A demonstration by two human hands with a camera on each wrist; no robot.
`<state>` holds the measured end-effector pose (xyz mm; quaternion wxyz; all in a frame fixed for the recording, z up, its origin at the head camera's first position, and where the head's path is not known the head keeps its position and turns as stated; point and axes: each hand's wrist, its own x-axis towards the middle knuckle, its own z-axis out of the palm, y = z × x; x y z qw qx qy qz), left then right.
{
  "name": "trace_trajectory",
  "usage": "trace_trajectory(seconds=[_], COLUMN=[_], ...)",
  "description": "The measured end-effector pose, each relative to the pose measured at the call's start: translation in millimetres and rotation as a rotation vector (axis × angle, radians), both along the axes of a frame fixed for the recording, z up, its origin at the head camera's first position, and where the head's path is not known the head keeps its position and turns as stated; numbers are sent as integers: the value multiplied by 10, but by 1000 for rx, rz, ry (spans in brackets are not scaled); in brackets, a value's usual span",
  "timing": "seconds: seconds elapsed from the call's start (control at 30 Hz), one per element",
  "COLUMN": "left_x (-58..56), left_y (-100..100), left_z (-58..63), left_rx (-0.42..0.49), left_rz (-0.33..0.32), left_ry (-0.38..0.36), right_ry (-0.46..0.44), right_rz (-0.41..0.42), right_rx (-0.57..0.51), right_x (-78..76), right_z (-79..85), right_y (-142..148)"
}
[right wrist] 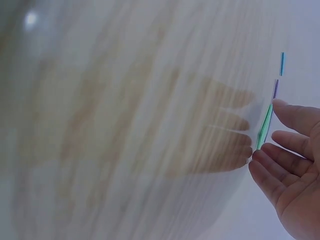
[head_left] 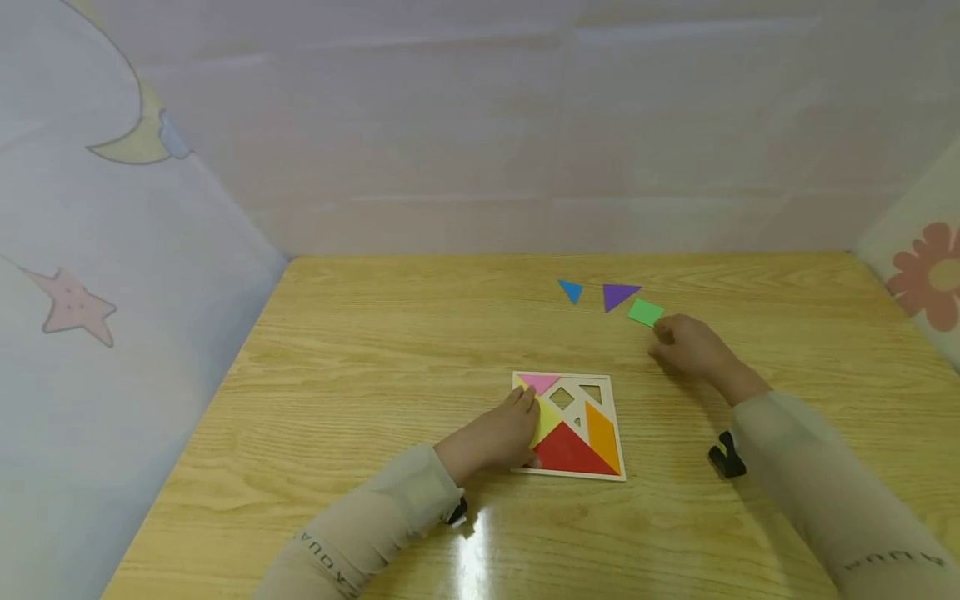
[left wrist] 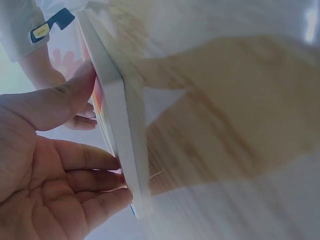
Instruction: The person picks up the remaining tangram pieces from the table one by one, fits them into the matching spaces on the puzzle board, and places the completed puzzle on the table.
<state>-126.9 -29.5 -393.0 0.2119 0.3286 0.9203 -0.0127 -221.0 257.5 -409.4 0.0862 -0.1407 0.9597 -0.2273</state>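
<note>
A wooden tangram board (head_left: 617, 433) lies on the table. Set in it are a pink triangle (head_left: 539, 382), a yellow triangle (head_left: 548, 421), a large red triangle (head_left: 573, 452) and an orange parallelogram (head_left: 602, 438); several cut-outs show bare. My left hand (head_left: 504, 432) rests on the board's left side, thumb near the front corner and fingers over the yellow piece. In the left wrist view its thumb and fairly straight fingertips touch the board. Farther back on the right, my right hand (head_left: 692, 346) pinches a green square (head_left: 646, 312) by its near edge; the square looks tilted in the right wrist view.
Behind the board lie a blue triangle (head_left: 572, 291) and a purple triangle (head_left: 619, 296), the purple one close to the green square. Each wrist carries a black camera mount (head_left: 727, 457). Fabric walls stand at the back and sides of the wooden table (head_left: 360, 350).
</note>
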Motion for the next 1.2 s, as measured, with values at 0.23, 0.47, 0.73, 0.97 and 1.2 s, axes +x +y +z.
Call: trace_trajectory(seconds=[0.23,0.47,0.73,0.97,1.2], left_x=[12,2,6,5,-4], left_y=[1,-10,3,0,2], left_z=[27,16,17,11,-1], left_rx=[-4,-4,-5,-18,-16], left_rz=[10,11,-10,-27,-17], left_ry=[-1,0,8,36,22], right_ry=[-29,-32,-24,-12,14], right_rz=[-26,-55,-63,-82,-94], right_rx=[-11,-19,-22,2,10], right_x=[-58,-128,-172,-221,-254], right_z=[0,-1,-7,-28,-16], right_y=[-16,-5,10,3,-23])
